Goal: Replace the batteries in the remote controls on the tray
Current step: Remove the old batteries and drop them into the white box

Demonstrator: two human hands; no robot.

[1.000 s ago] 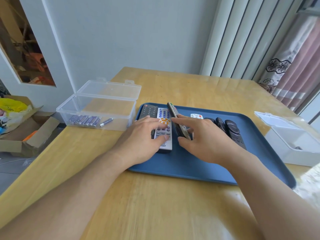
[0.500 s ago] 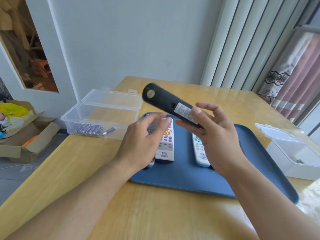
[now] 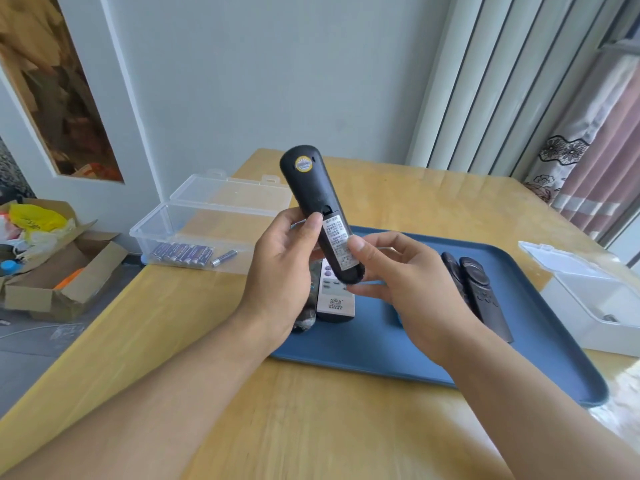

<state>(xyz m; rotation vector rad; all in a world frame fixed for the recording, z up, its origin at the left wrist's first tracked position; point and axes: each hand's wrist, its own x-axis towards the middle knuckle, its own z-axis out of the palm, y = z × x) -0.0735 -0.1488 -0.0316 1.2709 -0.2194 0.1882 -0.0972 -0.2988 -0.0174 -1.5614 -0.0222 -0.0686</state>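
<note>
Hands have changed places: 1 second ago both lay on the tray, now left hand and right hand grip the black remote above it, back facing up, thumbs at the cover, probably about to open it

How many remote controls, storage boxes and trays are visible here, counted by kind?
Remote controls: 5 (held black remote, white remote, dark remote under the left hand, black pair on the right)
Storage boxes: 2 (clear box, white box)
Trays: 1 (blue tray)
Total: 8
The hands may hide more.
</note>
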